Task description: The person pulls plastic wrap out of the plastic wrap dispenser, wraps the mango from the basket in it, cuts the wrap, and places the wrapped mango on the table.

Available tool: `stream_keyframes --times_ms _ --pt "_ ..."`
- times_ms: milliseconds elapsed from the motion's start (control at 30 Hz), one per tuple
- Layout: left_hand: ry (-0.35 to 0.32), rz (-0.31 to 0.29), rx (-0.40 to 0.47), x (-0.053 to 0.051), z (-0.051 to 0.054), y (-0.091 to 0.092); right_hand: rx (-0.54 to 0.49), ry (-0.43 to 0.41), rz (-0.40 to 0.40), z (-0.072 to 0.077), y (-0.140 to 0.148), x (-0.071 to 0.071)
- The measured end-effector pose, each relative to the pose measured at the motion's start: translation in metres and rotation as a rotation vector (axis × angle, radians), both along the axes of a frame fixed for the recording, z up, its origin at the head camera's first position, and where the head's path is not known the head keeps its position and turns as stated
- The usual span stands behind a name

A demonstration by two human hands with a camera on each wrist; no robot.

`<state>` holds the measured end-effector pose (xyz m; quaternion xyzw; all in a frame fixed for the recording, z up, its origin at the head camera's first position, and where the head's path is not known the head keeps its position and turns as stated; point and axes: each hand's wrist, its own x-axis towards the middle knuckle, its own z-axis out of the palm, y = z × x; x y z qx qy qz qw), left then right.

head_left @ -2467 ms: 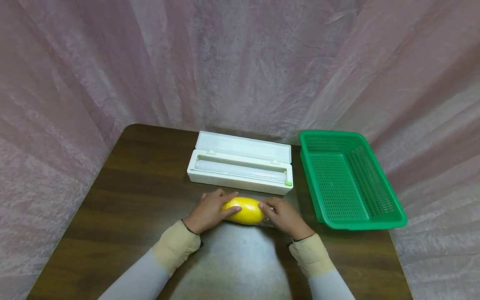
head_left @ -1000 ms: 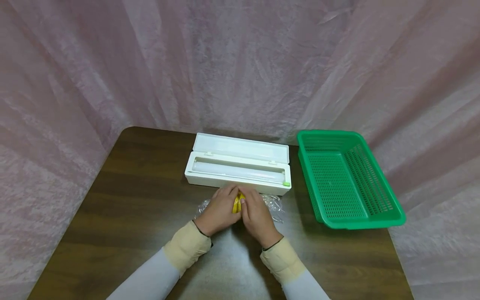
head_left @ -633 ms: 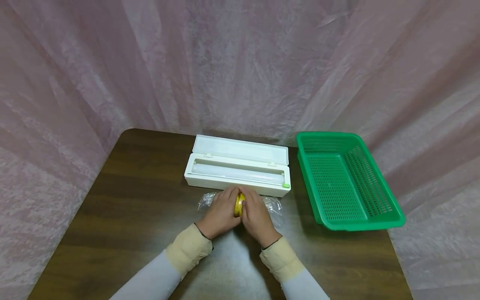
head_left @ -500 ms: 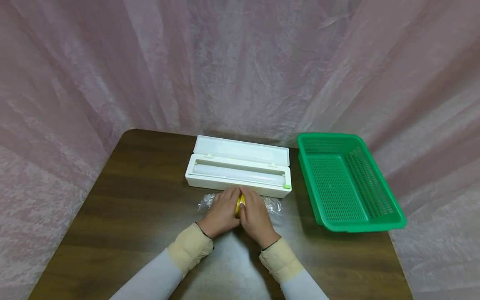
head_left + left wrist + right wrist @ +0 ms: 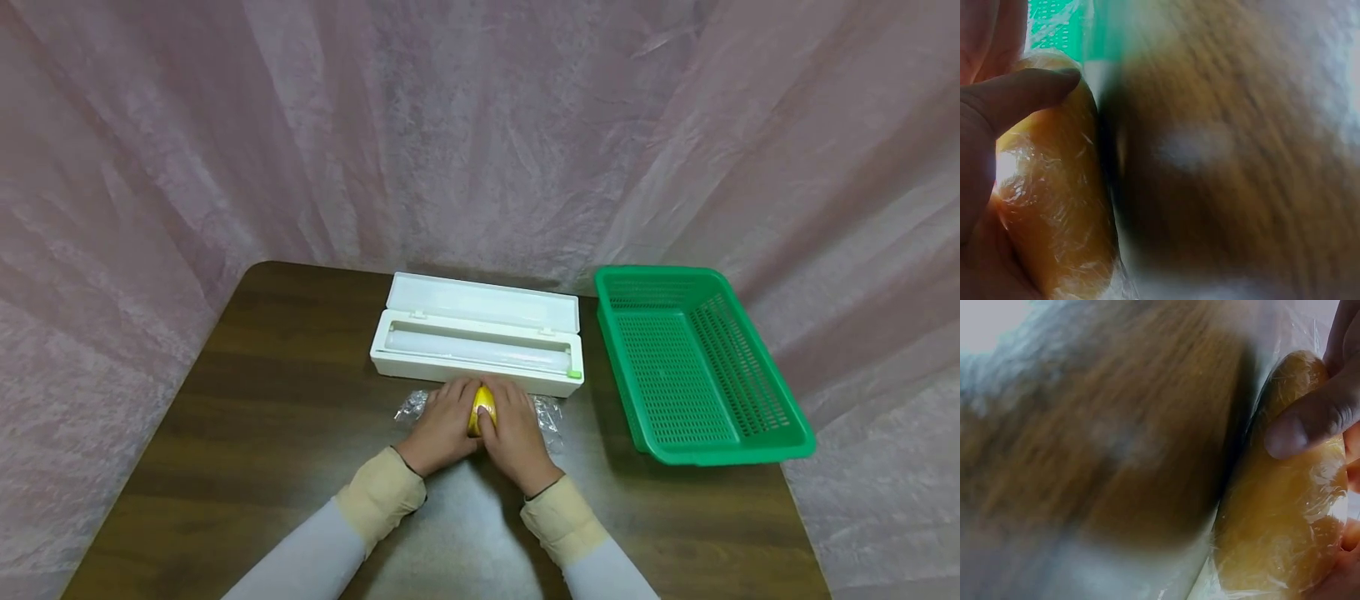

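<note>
An oblong, smooth yellow fruit (image 5: 483,407), mango-like in shape, is wrapped in clear cling film (image 5: 548,412). Crumpled ends of the film stick out past both hands. My left hand (image 5: 442,427) grips the fruit from the left, its thumb on the near side in the left wrist view, where the wrapped fruit (image 5: 1063,194) shows creased film. From the right, my right hand (image 5: 516,433) holds the same fruit, thumb across it in the right wrist view. The two hands meet at the far side, leaving only a strip of yellow between them in the head view.
Just beyond the hands stands a white cling film dispenser (image 5: 472,373) with its lid (image 5: 483,302) raised, a film roll (image 5: 480,348) and a green slider (image 5: 574,374). A green plastic basket (image 5: 630,400) is at the right. Pink curtains (image 5: 480,150) hang behind the wooden table (image 5: 285,375).
Since the earliest frame, my right hand has moved left from the fruit's right end and both hands have closed over it. Lately the hands barely move; slightly more yellow shows between them.
</note>
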<state>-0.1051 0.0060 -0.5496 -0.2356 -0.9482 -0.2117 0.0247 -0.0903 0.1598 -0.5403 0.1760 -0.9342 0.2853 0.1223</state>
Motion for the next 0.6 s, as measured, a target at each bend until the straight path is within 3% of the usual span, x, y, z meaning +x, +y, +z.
stream_keyframes --times_ms 367,600 --pt "0.051 -0.022 0.014 -0.001 -0.003 -0.002 -0.126 -0.057 -0.053 -0.004 0.007 0.002" --pt "0.022 -0.010 -0.006 0.002 -0.001 -0.002 -0.211 -0.211 -0.075 -0.002 0.015 0.009"
